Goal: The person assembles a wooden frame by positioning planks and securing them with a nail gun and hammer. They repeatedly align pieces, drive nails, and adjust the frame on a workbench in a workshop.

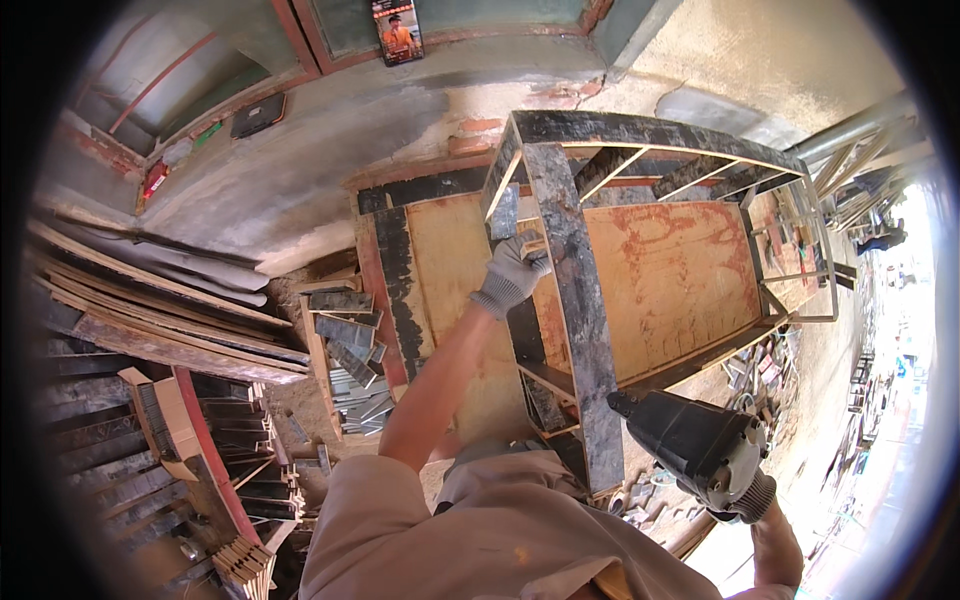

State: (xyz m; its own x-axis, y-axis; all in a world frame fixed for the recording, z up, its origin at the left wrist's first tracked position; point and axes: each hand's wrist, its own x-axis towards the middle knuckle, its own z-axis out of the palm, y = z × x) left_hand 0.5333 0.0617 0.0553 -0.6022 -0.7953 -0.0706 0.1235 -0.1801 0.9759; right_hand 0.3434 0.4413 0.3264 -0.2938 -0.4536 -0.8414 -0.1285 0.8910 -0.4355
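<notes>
Item, one open wooden frame (650,127), dark-faced boards with pale edges and slim crosspieces, set at a slant above a plywood worktop (432,262) stained reddish toward the right; we list it as the piece being worked, and it stands directly before us. Item, its near board (582,330), long, scuffed and dark, running from the upper middle down toward our lap. Item, left hand (512,275), in a grey knit glove, fingers bent and bunched against the left edge of that board; whether they truly pinch it we cannot tell. Item, right hand (757,497), gloved alike, mostly hidden behind a black power tool (688,437) with a pale grey end, and wrapped, as far as we see, about its grip; the narrow nose is at the board's right edge, contact uncertain. Step in hand, by our judgement: fastening that board, one hand steadying, the other aiming. The next move seems to call for the nose squared firmly over the joint, the board kept from shifting, and our left fingers well away from the fastening line. Surroundings: to the left, stacked sheets (180,320), an opened cardboard box (168,420) and a bin of offcuts (350,330); beyond, a worn plaster wall (330,130).
</notes>
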